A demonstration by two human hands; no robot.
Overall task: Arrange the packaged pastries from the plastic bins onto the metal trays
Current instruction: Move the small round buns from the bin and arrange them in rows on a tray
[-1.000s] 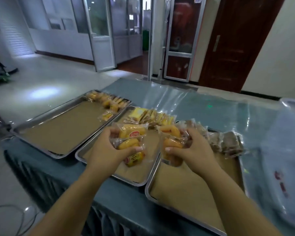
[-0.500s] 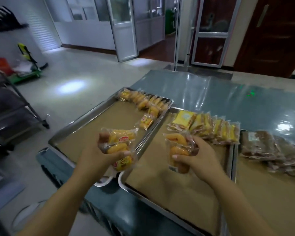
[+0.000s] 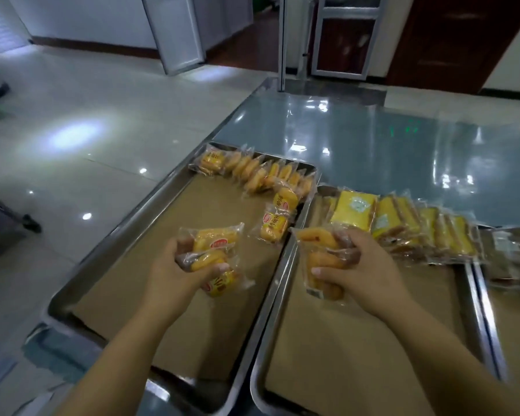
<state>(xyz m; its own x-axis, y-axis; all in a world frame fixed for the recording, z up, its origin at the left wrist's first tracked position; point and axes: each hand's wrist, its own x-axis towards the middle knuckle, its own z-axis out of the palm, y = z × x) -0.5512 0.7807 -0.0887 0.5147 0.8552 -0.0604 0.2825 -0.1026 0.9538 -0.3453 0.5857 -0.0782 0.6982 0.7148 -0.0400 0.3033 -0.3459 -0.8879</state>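
Head view: a pale tiled floor (image 3: pixel 87 130) fills the left, with a dark brown door (image 3: pixel 451 40) at the far right. A glossy blue-grey table (image 3: pixel 373 139) carries paper-lined metal trays. The left tray (image 3: pixel 174 217) has a far row of wrapped yellow buns (image 3: pixel 252 172); the middle tray (image 3: pixel 342 355) holds yellow cake packs (image 3: pixel 403 223). Above the left tray, the left hand (image 3: pixel 174 274) clutches several packaged buns (image 3: pixel 213 238). The right hand (image 3: pixel 360 274) grips more bun packs (image 3: pixel 315 238) over the middle tray's left edge.
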